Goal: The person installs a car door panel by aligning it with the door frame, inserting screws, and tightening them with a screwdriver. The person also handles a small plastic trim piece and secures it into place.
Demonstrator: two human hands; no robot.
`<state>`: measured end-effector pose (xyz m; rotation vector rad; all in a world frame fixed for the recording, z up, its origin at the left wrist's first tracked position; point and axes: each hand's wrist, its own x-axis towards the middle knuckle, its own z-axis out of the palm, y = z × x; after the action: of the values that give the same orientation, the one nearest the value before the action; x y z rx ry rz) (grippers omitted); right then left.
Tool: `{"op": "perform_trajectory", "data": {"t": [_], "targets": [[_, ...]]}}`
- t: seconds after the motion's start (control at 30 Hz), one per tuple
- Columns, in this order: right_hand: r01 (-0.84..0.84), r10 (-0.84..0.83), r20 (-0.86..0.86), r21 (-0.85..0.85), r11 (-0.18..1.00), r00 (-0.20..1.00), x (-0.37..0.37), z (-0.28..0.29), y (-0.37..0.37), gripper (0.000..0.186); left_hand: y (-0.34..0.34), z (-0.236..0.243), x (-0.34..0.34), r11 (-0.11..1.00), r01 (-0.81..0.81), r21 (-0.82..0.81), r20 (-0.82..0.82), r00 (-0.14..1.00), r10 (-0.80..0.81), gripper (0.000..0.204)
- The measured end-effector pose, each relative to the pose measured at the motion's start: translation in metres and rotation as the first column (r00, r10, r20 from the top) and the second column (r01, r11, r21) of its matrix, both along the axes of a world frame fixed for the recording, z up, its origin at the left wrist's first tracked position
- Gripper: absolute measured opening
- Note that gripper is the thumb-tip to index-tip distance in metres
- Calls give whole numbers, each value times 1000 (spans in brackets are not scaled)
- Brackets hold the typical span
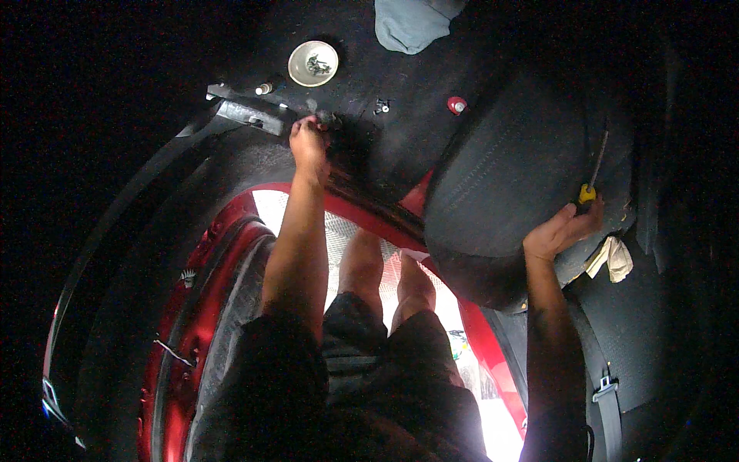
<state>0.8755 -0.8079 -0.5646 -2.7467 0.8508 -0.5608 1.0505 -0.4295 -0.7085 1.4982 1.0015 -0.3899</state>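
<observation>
My right hand is closed round the yellow-and-black handle of a screwdriver, beside the dark car seat. The screwdriver's thin shaft points away from me, up along the seat. Over on the left, my left hand is curled shut at the dark floor, by the end of a grey metal-looking bracket. Whatever its fingers hold is too dark to make out. A pale tub with small metal-looking pieces inside stands beyond this hand.
Small dark and pale bits and a red round piece lie on the floor. A grey cloth is at the far side, a beige cloth by the seat. The red door stands at left; a seat-belt buckle at right.
</observation>
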Motion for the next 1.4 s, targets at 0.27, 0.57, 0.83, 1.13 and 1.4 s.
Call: {"op": "perform_trajectory", "data": {"t": [0.27,0.57,0.83,1.13,1.4], "targets": [[-6,8,27,-83,996,1000,1,-5,-3,58,-34,65,-74,833,-205,-513,-85,978,189,18],[-8,30,102,-212,977,994,-2,-9,-9,50,-27,111,-158,812,-243,-531,-38,964,264,14],[-164,165,38,-7,986,986,-32,13,-9,42,30,211,-221,874,-14,-485,239,960,148,22],[-332,408,21,621,710,913,-152,150,116,36,50,331,-314,926,-60,-373,287,942,177,25],[-349,836,1,909,229,549,-283,252,177,46,86,398,-416,789,-260,-557,198,881,430,19]]}}
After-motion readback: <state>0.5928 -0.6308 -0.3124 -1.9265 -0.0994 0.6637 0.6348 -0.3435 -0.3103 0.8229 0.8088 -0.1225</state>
